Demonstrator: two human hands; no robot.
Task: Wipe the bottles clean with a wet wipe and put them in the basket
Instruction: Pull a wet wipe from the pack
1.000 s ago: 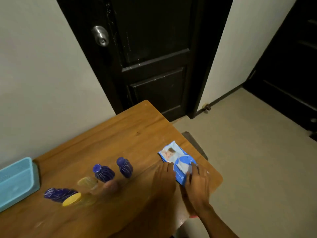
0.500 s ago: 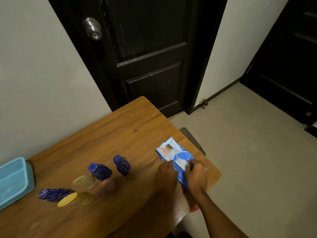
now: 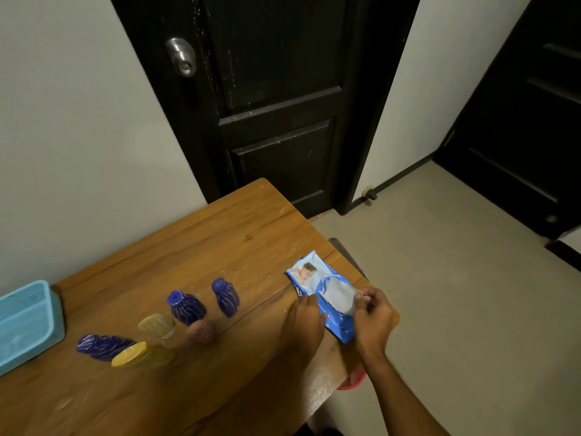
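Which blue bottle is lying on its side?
The leftmost blue bottle, nearest the basket. The other two blue bottles stand upright, caps up.

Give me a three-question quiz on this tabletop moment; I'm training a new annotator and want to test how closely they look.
1. True or false: the right hand pinches the flap of the wet wipe pack.
2. Which lies on its side: A) the blue bottle nearest the basket, B) the blue bottle nearest the pack?
3. Fill in: the left hand rests on the pack's ___ edge, as seen in the picture.

Key: 1 true; 2 A; 3 left.
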